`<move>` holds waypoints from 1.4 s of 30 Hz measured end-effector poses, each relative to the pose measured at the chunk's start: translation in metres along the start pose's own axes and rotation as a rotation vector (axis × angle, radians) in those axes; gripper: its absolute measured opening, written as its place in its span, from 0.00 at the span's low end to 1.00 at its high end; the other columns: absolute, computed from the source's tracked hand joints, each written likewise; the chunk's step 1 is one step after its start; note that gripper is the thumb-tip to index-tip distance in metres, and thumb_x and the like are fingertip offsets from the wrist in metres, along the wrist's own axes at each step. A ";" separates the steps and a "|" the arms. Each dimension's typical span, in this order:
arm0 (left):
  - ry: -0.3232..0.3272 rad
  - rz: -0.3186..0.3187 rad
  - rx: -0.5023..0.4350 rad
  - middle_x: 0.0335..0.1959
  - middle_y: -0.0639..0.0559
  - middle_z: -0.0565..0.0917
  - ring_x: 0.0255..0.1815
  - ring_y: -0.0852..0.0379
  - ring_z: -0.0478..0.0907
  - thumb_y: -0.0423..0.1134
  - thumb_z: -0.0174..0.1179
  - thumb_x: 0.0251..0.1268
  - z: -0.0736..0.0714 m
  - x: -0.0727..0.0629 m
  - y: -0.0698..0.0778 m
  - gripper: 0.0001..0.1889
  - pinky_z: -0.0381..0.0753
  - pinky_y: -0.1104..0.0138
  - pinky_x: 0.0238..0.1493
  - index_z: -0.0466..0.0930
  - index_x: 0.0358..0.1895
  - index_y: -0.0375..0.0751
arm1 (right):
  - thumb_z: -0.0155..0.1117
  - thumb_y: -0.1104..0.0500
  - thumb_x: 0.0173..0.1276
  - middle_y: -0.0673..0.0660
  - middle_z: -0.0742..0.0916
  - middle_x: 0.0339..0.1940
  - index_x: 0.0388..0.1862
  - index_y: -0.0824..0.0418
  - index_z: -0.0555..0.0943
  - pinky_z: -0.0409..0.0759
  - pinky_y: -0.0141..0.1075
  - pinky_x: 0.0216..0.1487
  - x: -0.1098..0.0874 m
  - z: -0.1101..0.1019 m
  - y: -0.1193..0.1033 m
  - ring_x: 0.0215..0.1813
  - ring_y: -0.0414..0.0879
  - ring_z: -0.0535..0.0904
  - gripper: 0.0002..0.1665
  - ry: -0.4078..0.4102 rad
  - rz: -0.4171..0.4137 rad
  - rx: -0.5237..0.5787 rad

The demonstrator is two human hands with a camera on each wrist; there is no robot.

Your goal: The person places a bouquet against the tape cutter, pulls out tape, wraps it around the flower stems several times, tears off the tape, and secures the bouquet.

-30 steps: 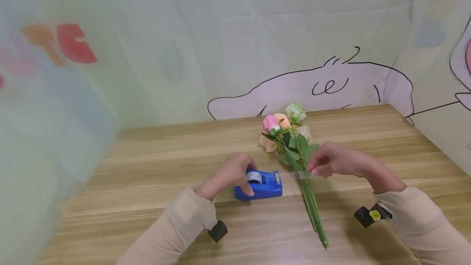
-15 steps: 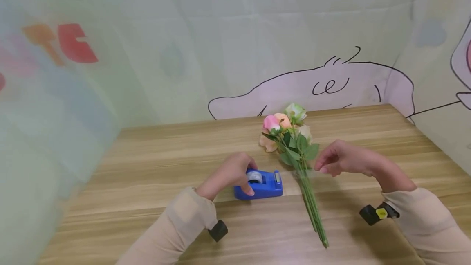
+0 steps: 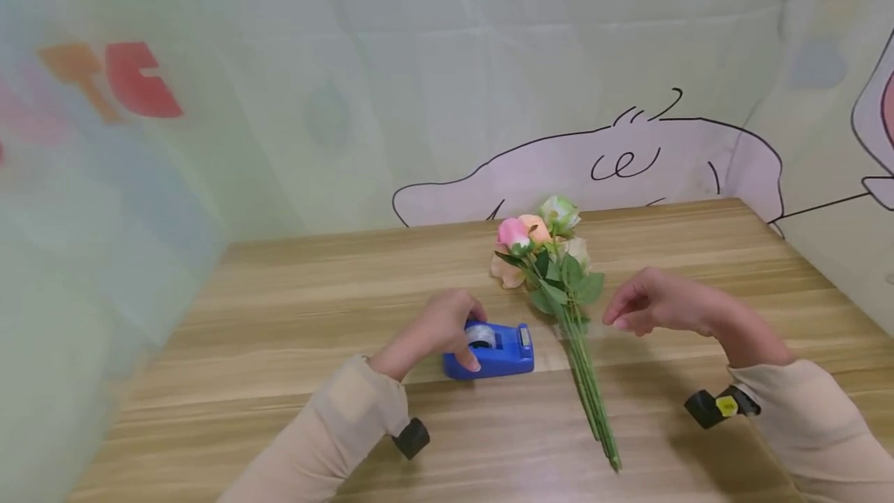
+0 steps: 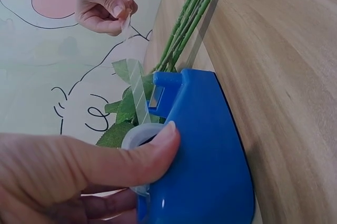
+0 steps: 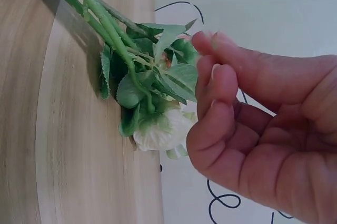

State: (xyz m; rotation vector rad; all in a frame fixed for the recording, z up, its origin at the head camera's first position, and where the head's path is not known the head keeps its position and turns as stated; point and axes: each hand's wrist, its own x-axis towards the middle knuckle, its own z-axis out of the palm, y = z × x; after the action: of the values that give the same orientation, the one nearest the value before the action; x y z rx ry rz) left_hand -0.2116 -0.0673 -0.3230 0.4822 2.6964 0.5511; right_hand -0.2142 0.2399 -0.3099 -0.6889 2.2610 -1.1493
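Dispenser for tape, blue [image 3: 510,361], sits on a wood-grain table [image 3: 300,317] near its middle, with a roll of clear tape [image 3: 481,335] seated in its hollow and a toothed cutter [image 4: 156,97] at the end facing the flowers. The person's left hand [image 3: 438,331] grips the dispenser from its left end, partly closed around it: thumb on the near side, fingers over the far side.

From the roll, a see-through strip of tape [image 4: 138,89] stretches past the cutter and over the flower stems [image 3: 590,390] to the right hand [image 3: 648,303]. That hand is raised to the right of the stems, fingers bent inward, thumb and fingertips nearly together and pinching the strip's free end. Whether the strip touches the stems is hard to tell.

The stems lie side by side just right of the dispenser, cut ends toward the person. Green leaves [image 3: 571,274] and blooms lie at the far end: one pink [image 3: 513,233], one green-white [image 3: 560,214], others peach and cream. Behind the table hangs a pale backdrop [image 3: 419,99] with cartoon line drawings.
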 end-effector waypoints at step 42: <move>-0.262 0.124 -1.012 0.48 0.44 0.79 0.47 0.58 0.75 0.32 0.56 0.64 0.058 -0.057 0.054 0.16 0.76 0.64 0.51 0.74 0.54 0.29 | 0.63 0.65 0.62 0.60 0.83 0.31 0.40 0.75 0.79 0.79 0.40 0.35 0.003 0.002 0.010 0.32 0.45 0.77 0.12 0.047 0.028 0.040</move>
State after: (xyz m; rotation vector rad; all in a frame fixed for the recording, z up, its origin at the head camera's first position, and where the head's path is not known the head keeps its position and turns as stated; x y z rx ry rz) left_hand -0.1247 -0.0248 -0.3346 0.3751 1.8132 1.6039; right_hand -0.2168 0.2421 -0.3201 -0.6186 2.2726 -1.2064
